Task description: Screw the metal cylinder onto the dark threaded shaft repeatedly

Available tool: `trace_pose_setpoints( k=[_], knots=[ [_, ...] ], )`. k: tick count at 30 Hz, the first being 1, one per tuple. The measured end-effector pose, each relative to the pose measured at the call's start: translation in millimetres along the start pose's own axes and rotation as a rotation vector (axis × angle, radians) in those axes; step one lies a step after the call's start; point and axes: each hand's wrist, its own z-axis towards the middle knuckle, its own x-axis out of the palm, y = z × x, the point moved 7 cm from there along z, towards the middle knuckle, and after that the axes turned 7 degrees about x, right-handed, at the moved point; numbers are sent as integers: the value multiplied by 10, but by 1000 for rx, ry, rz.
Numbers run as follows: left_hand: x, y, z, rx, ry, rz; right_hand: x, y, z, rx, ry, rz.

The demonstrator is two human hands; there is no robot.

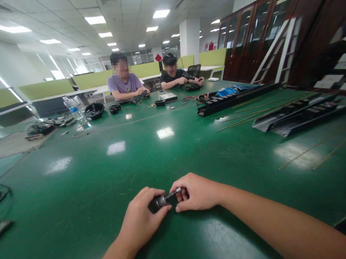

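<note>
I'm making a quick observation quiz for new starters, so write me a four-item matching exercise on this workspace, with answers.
Column one
1. Left hand
2. Stepladder
3. Plastic bottle
4. Tabletop

Column two
A. See-through, towards the table's far side
B. Green, with light reflections
C. Beside dark brown cabinets
D. Gripping a small dark cylindrical part

Right pairs: 1-D, 2-C, 3-A, 4-B

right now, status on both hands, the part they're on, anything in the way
Left hand closed around black-and-grey metallic cylinder. Right hand at its slim ribbed end. Long black channels on green tabletop, clear of hands.
</note>
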Motion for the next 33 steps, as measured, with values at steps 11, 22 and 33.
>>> trace_pose_setpoints(
  k=[11, 22, 33],
  knots=[
    [-41, 55, 12, -27, -41, -67, -45, 102, -46, 9, -91, -44],
    [-4, -88, -5, 48, 11, -162, -61, 281, -114, -114, -161, -190],
    [14, -104, -3, 44, 37, -179, -68, 299, -148, -155, -195, -299]
  ],
)
